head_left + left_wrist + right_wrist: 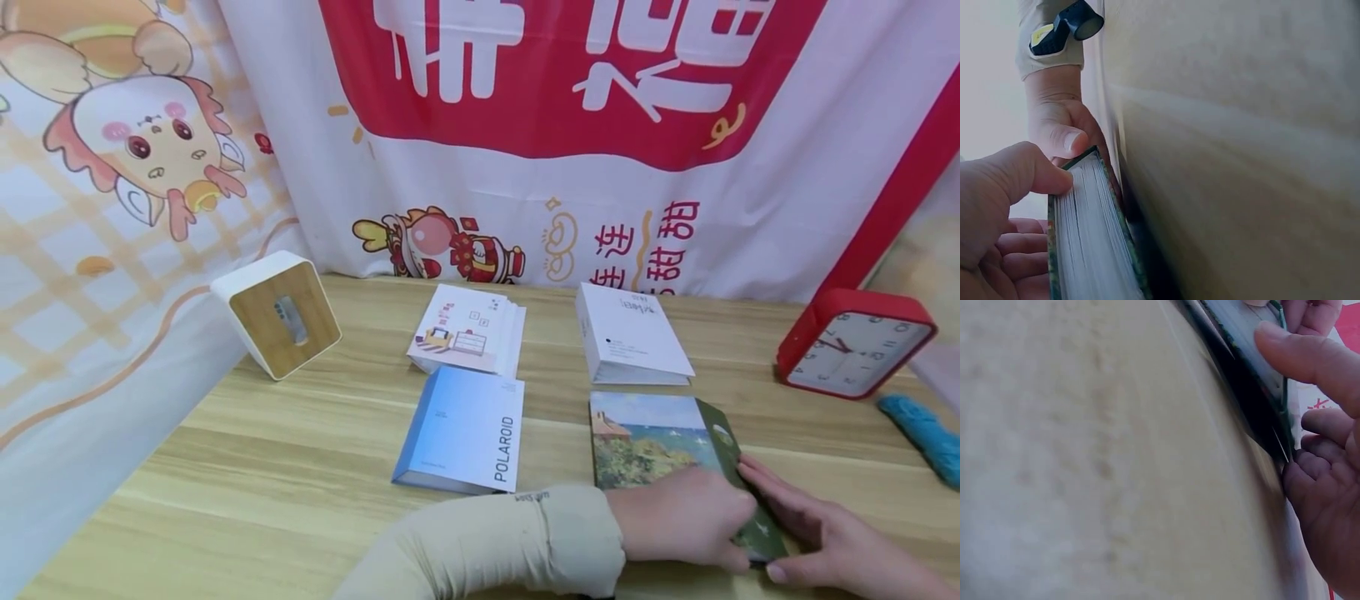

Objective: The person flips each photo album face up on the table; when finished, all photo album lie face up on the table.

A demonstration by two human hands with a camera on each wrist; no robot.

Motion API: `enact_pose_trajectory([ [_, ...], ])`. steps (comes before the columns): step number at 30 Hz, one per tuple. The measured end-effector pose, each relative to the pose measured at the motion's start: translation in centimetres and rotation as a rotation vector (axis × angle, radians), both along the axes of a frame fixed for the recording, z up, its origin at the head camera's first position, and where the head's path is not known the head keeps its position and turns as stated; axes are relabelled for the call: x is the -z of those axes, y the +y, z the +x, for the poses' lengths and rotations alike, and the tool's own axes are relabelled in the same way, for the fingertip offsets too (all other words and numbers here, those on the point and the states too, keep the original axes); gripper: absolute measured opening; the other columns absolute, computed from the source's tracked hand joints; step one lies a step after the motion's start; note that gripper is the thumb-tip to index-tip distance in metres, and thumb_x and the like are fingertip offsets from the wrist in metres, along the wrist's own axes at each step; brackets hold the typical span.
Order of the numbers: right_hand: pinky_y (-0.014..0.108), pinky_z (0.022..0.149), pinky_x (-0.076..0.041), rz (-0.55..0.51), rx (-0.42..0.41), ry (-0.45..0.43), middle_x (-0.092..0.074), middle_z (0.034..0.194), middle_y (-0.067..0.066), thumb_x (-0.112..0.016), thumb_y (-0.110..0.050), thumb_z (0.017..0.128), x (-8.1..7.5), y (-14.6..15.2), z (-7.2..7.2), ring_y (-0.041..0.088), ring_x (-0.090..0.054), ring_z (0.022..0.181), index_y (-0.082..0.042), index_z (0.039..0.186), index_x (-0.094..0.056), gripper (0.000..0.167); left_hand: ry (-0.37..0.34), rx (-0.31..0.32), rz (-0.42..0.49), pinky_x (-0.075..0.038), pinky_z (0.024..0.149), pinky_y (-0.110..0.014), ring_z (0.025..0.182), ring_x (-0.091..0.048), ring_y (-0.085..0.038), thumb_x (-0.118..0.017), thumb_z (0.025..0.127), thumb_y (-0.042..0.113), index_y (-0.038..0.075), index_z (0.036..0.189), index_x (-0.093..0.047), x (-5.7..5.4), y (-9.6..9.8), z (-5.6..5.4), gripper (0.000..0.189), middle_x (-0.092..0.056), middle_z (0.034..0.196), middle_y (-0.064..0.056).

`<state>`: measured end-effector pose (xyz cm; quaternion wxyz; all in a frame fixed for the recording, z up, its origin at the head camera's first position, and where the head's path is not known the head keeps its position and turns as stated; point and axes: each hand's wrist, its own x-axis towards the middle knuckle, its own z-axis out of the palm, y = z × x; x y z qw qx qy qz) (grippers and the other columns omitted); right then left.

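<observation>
A thick book with a painted seaside cover and a dark green spine lies on the wooden table, cover up. My left hand reaches over its lower part with bent fingers. In the left wrist view, the left thumb presses the edge of the pages. My right hand holds the lower right corner, fingers along the spine and thumb at the bottom edge. The right wrist view shows the right thumb against the page block, with a dark strip between book and table.
Left of the book lies a blue POLAROID volume, below a white illustrated one. A white book lies just beyond. Farther out stand a red clock, a blue yarn bundle and a white-framed wooden box. Printed cloth hangs behind.
</observation>
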<state>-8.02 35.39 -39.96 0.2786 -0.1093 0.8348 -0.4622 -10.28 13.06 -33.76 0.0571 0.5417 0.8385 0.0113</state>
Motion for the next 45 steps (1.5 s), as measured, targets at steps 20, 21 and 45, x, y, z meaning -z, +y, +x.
enact_pose_trajectory([
  [20,0.007,0.077,-0.042,0.051,0.263,0.302,-0.022,0.127,-0.045,-0.055,-0.016,0.093,-0.2,-1.3,1.3,-0.029,-0.028,0.102,-0.018,0.148,-0.019,0.066,-0.060,-0.105,0.239,-0.029,0.046,-0.009,0.052,-0.034,0.005,-0.066,0.082,0.039,0.029,0.094,-0.061,-2.4,-2.0,-0.8,0.016,-0.046,0.063,0.018],
  [21,0.007,0.076,-0.042,0.056,0.294,0.308,-0.023,0.129,-0.043,-0.054,-0.018,0.093,-0.4,-1.5,1.3,-0.029,-0.028,0.100,-0.022,0.147,-0.020,0.064,-0.050,-0.100,0.269,-0.029,0.046,-0.008,0.053,-0.034,0.005,-0.066,0.082,0.039,0.028,0.095,-0.061,-2.4,-2.2,-0.8,0.017,-0.046,0.064,0.018],
  [45,0.013,0.093,-0.041,-0.753,0.237,0.656,-0.042,0.143,0.000,-0.037,0.025,0.084,-5.0,-7.6,0.5,0.002,-0.039,0.129,0.013,0.136,-0.031,0.054,-0.081,-0.174,1.003,-0.040,0.085,-0.004,0.108,-0.051,0.007,-0.071,0.079,0.015,0.006,0.115,-0.062,-1.5,-6.1,-0.1,0.038,-0.065,0.115,-0.004],
])
